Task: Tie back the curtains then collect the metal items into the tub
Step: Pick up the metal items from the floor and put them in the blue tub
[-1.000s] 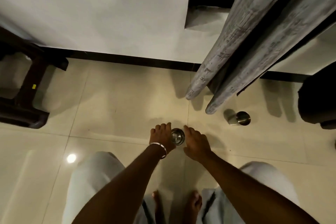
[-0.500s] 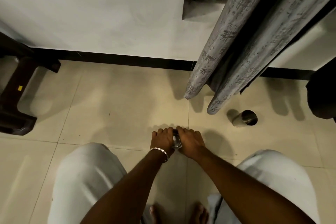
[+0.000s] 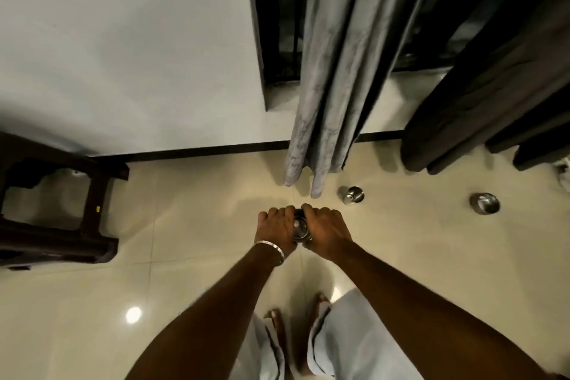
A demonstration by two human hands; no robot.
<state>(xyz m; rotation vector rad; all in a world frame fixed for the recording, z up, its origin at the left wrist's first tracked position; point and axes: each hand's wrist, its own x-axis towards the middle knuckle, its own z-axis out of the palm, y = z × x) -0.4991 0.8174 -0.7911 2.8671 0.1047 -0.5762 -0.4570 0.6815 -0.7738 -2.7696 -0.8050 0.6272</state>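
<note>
Steel cup [image 3: 299, 227]: now raised off the floor [image 3: 197, 225], clasped between left hand [image 3: 277, 230] and right hand [image 3: 327, 233]; second cup [image 3: 353, 194] and bowl [image 3: 484, 203] remain; tub unseen

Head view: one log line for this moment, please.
hands: both clasp cup | floor: tumbler, bowl | tub: unseen
</note>
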